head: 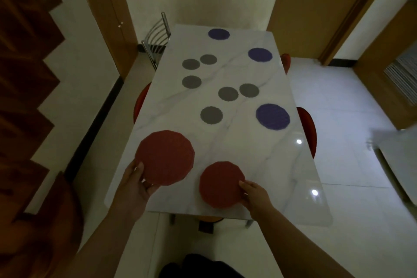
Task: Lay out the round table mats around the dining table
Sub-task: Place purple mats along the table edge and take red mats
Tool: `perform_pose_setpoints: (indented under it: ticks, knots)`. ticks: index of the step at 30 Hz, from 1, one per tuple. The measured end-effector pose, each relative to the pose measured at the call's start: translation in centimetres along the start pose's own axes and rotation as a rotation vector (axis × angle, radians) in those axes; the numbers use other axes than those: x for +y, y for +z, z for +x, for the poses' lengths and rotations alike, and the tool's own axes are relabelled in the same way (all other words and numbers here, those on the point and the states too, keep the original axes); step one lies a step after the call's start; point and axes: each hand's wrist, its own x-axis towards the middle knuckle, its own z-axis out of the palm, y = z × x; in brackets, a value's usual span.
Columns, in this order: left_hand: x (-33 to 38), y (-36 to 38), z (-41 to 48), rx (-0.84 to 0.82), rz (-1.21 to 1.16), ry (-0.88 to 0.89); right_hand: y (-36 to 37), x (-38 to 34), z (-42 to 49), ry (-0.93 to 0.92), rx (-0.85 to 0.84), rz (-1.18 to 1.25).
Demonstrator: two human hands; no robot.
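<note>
A white marble dining table [225, 142] runs away from me. My left hand [137, 185] grips the near edge of a large red round mat [165, 157], held over the table's near left side. My right hand [253, 194] pinches the right edge of a smaller red round mat [220, 184] lying near the front edge. Three purple mats lie along the right and far sides: one near [272, 116], one further [260, 54], one at the far end [218, 34]. Several small grey mats [211, 115] are scattered across the middle.
Red chairs stand at the table's right [308, 128] and left [141, 101] sides, and a metal-backed chair [158, 34] at the far left corner. Wooden doors lie beyond the table. A dark wooden stair structure [24, 74] fills the left. Tiled floor opens to the right.
</note>
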Motion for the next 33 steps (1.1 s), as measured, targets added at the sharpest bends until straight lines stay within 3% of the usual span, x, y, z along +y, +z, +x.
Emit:
perform_pose_setpoints:
  ticks: [5,9,16,20,24,27,33]
  knots:
    - [0.3,-0.7,0.8,-0.021,0.045,-0.05,0.8,1.6,1.4,-0.018,0.161,-0.125]
    - [0.5,-1.3,1.7,-0.042,0.06,-0.071,0.8,1.7,1.7,-0.145,0.283,-0.592]
    - [1.2,-1.5,2.9,-0.077,0.061,-0.084,-0.3,-0.8,0.7,-0.21,0.238,-1.135]
    - [1.9,-1.5,3.3,-0.081,0.039,-0.074,2.8,-4.3,-0.5,-0.3,0.188,-1.13]
    - [2.9,-1.8,3.5,-0.067,0.009,-0.048,10.9,-6.6,-2.6,-0.52,-0.126,-0.896]
    - [3.7,-2.8,3.7,-0.062,-0.004,-0.015,16.8,-6.3,-4.7,-0.551,-0.326,-0.756]
    - [6.9,-8.2,6.0,-0.046,-0.004,0.014,24.9,-4.3,-5.6,-0.652,-0.312,-0.964]
